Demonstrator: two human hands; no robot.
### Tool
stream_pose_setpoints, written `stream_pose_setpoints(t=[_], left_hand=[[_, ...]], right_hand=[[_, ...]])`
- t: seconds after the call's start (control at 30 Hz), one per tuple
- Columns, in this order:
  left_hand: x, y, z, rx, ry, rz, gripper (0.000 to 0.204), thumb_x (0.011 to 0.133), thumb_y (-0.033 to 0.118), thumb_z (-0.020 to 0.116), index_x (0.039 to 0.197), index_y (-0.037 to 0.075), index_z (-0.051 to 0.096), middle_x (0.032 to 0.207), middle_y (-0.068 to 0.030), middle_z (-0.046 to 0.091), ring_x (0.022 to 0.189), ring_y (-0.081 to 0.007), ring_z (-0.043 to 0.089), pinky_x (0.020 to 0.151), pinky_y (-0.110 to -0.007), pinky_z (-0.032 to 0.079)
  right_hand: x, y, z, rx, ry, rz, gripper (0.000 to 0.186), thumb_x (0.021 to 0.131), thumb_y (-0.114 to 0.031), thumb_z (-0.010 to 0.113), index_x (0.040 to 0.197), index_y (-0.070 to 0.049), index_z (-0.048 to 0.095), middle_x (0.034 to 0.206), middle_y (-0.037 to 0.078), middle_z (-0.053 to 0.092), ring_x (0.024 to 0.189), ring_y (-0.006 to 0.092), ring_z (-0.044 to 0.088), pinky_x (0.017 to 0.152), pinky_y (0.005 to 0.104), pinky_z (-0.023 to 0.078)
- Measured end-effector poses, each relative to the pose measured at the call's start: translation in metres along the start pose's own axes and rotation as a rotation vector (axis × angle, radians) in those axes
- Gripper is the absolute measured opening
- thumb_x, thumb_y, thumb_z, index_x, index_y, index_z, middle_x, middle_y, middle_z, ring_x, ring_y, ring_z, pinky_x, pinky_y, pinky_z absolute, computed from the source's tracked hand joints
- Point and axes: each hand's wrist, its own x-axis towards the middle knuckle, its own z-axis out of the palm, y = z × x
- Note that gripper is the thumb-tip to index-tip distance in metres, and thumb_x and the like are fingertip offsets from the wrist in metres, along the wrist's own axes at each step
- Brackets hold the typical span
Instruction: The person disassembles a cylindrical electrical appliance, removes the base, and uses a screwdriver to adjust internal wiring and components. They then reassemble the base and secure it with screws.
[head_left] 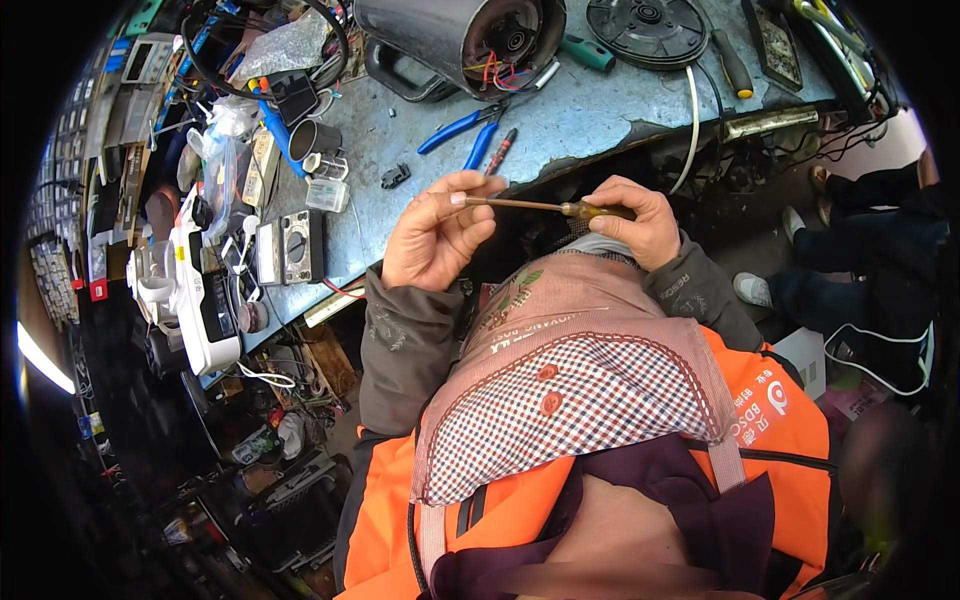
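My right hand [645, 225] is closed round the brownish handle of a screwdriver [520, 204], held level just in front of the bench edge. The shaft points left, and at its tip the thumb and fingers of my left hand [438, 232] are pinched together. Whether a small part sits at that tip I cannot make out. Beyond my hands, on the worn blue bench [375, 240], lie blue-handled pliers [450, 132] and a red and black pen-shaped tool [503, 150]. A small black piece [396, 176] rests just past my left hand.
A dark cylindrical housing [425, 40] with loose wires lies at the back, near a round black disc [650, 25] and another screwdriver [735, 65]. An analog multimeter [292, 248] and a white device [200, 290] crowd the left. People's legs [830, 285] show at right.
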Motion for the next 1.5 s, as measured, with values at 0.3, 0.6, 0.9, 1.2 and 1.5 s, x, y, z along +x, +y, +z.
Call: stream_pose_setpoints(t=[0.3,0.6,0.9,1.2,1.5], left_hand=[[0.02,0.0,0.047,0.032,-0.125,0.213,0.036,0.109,0.006,0.054,0.142,-0.008,0.057,0.145,-0.0323,0.065,0.11,-0.0378,0.08,0.093,-0.047,0.07],[0.079,0.002,0.013,1.366,0.407,1.305,0.068,0.092,0.003,0.08,0.153,-0.001,0.052,0.148,-0.0186,0.055,0.129,-0.0293,0.06,0.109,-0.043,0.052],[0.099,0.013,-0.009,1.535,0.454,1.214,0.073,0.083,0.002,0.079,0.152,-0.001,0.054,0.143,-0.0191,0.061,0.13,-0.0347,0.062,0.112,-0.046,0.05],[0.101,0.014,-0.009,1.627,0.424,1.134,0.074,0.082,0.006,0.08,0.151,-0.001,0.055,0.142,-0.0214,0.063,0.133,-0.0384,0.061,0.117,-0.046,0.047],[0.103,0.016,0.014,1.703,0.416,1.011,0.117,0.081,0.029,0.093,0.17,0.0,0.024,0.146,-0.0306,0.059,0.139,-0.0452,0.054,0.12,-0.051,0.04]], right_hand=[[0.008,-0.02,0.006,0.536,0.171,-0.194,0.025,0.1,0.01,0.069,0.122,0.0,0.07,0.121,0.016,0.074,0.098,0.0212,0.077,0.086,0.0362,0.068],[0.058,-0.059,-0.014,0.221,0.665,-0.317,0.012,0.104,0.001,0.074,0.115,0.004,0.069,0.105,0.015,0.079,0.091,0.0192,0.078,0.083,0.0341,0.067],[0.078,-0.053,-0.013,0.203,0.671,-0.263,0.011,0.102,0.003,0.074,0.113,0.004,0.069,0.105,0.015,0.078,0.09,0.0199,0.078,0.081,0.0344,0.067],[0.079,-0.051,-0.016,0.194,0.663,-0.256,0.012,0.102,0.003,0.074,0.114,0.004,0.07,0.103,0.014,0.078,0.089,0.0197,0.078,0.079,0.0344,0.067],[0.07,-0.08,-0.011,-0.428,0.492,-0.468,0.019,0.097,0.008,0.075,0.114,0.001,0.072,0.12,0.009,0.072,0.1,0.0176,0.072,0.087,0.0296,0.059]])
